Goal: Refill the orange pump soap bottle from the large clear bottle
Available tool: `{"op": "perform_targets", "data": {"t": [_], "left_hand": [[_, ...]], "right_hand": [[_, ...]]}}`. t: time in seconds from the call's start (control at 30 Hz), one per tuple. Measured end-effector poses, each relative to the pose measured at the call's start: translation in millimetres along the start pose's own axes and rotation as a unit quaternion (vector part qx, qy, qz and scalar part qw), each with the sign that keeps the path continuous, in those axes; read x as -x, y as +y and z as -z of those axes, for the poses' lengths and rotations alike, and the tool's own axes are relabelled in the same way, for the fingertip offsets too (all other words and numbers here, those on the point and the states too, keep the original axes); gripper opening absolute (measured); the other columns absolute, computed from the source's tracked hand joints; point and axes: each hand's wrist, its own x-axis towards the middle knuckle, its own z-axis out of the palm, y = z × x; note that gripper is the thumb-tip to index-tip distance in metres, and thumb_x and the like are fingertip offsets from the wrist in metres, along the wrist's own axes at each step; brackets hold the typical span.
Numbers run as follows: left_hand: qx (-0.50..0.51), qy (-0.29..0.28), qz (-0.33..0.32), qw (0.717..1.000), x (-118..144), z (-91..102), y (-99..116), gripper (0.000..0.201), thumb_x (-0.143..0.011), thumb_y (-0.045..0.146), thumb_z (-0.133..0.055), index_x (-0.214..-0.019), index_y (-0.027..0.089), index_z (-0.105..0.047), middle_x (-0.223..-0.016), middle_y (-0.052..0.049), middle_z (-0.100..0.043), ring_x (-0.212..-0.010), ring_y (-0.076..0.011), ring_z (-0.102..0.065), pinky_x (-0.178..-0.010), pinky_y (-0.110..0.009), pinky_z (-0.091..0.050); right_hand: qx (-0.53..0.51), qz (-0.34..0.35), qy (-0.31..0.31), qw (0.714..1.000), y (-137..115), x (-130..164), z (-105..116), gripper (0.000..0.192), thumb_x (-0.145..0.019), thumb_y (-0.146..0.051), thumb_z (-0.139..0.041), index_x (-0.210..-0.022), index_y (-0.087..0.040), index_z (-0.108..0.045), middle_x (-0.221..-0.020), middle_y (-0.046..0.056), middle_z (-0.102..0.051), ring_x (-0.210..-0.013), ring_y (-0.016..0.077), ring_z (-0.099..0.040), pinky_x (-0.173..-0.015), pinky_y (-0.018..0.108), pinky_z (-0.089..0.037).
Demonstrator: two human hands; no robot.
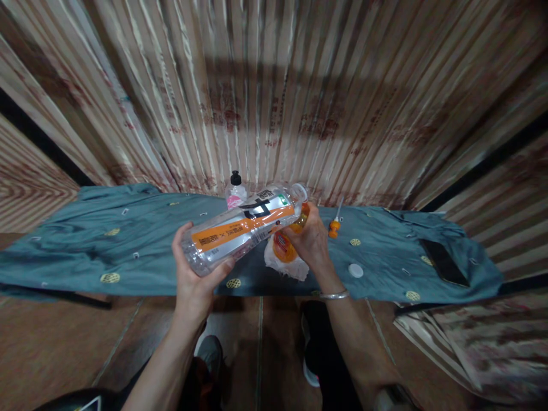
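My left hand (199, 285) grips the base of a large clear plastic bottle (246, 225) with a silver and orange label. The bottle is tilted, its uncapped mouth pointing to the upper right. My right hand (312, 237) is closed around the upper part of an orange bottle (282, 249), just below the clear bottle's neck. Under the orange bottle lies a crumpled white tissue (295, 270). Whether the clear bottle's mouth touches the orange bottle is hidden. Right of my right hand lies an orange pump top (334, 228) with a thin tube.
A clear bottle with a black cap (236, 180) stands behind the tilted bottle. On the blue-green cloth (141, 245) lie a white cap (355, 270) and, farther right, a dark phone (443, 261). A striped curtain (274, 103) hangs behind the narrow table.
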Motion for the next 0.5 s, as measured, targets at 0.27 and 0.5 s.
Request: {"op": "perform_targets", "data": {"t": [0.27, 0.5], "left_hand": [[-0.004, 0.01, 0.005, 1.0, 0.0, -1.5, 1.9, 0.106, -0.05, 0.025, -0.099, -0.142, 0.029, -0.045, -0.128, -0.006, -0.066, -0.102, -0.0229, -0.072, -0.084, -0.034, -0.061], [-0.021, 0.005, -0.001, 1.0, -0.1, -2.5, 2.2, 0.107, -0.051, 0.026, -0.098, -0.142, 0.03, -0.044, -0.125, -0.006, -0.066, -0.099, -0.0234, -0.071, -0.082, -0.035, -0.061]], "right_hand": [[-0.008, -0.004, -0.006, 1.0, 2.2, 1.0, 0.7, 0.076, -0.081, -0.051, -0.082, -0.14, -0.014, -0.051, -0.13, 0.022, -0.072, -0.121, 0.0385, -0.07, -0.101, 0.056, -0.057], [-0.001, -0.006, -0.023, 1.0, 3.4, 1.2, 3.6, 0.082, -0.081, -0.057, -0.081, -0.143, -0.014, -0.049, -0.13, 0.021, -0.072, -0.12, 0.0385, -0.07, -0.102, 0.056, -0.057]]}}
